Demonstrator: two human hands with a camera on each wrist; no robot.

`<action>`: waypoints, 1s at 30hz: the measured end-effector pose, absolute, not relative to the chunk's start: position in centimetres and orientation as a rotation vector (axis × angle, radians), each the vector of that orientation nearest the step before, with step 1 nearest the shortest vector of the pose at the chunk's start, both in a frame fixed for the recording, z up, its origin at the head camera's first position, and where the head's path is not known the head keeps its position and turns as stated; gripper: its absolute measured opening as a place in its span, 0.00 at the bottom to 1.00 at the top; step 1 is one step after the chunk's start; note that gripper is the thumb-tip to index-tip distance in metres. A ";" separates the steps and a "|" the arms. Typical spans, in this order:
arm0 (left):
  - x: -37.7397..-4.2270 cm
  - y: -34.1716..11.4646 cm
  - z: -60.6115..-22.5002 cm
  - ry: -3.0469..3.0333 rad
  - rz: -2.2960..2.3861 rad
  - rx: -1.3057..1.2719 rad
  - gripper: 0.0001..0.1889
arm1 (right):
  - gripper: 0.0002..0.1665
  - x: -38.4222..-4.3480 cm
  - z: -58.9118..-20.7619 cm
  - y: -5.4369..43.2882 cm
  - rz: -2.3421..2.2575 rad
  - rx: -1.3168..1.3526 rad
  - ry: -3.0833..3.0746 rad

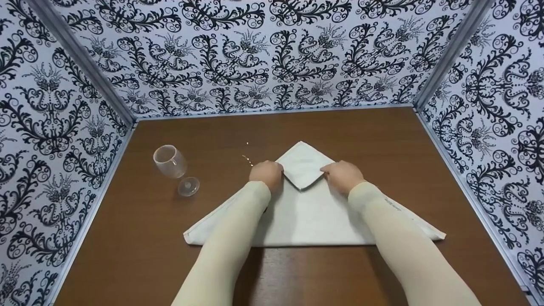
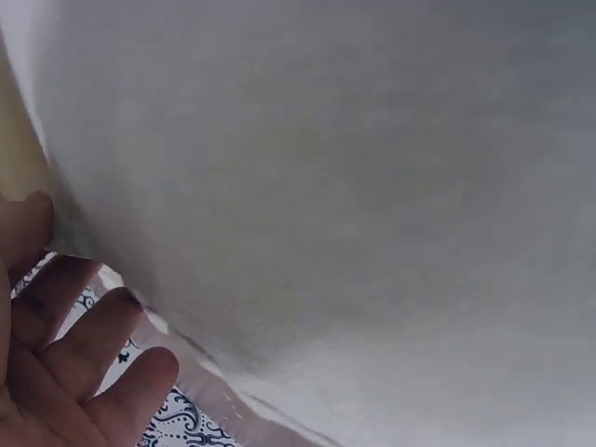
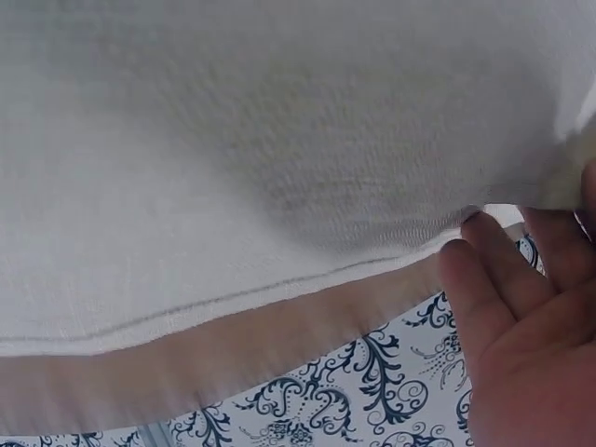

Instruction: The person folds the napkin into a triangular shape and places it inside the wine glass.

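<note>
Head view: left grip (image 1: 266,172) and right grip (image 1: 344,175) pinch the cloth (image 1: 310,223) (perhaps to steady it), its folded flap (image 1: 302,165) between them.

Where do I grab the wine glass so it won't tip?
Probably low round its bowl, coming from the right, where the left hand is: the wine glass stands upright, and its rounded bowl gives more to wrap than its flat foot.

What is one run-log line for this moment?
left hand: pinches white cloth; right hand: pinches white cloth; pointed flap: between hands; glass: left of cloth
</note>
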State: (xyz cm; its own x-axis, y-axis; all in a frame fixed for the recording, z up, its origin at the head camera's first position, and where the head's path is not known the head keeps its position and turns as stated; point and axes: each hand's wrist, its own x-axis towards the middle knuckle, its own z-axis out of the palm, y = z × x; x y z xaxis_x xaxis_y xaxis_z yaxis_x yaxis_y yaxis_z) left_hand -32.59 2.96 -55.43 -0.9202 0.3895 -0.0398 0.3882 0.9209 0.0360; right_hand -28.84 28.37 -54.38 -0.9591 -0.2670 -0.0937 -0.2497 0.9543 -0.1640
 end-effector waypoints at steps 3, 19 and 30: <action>-32.8 3.0 -55.2 3.061 0.058 0.581 0.12 | 0.20 -29.4 -54.5 28.4 -0.299 -0.327 3.035; -32.9 3.3 -56.0 3.035 0.105 0.547 0.14 | 0.17 -29.7 -55.1 28.7 -0.256 -0.453 3.002; -33.1 2.7 -55.7 3.073 0.074 0.582 0.12 | 0.18 -29.9 -54.3 28.4 -0.323 -0.369 2.998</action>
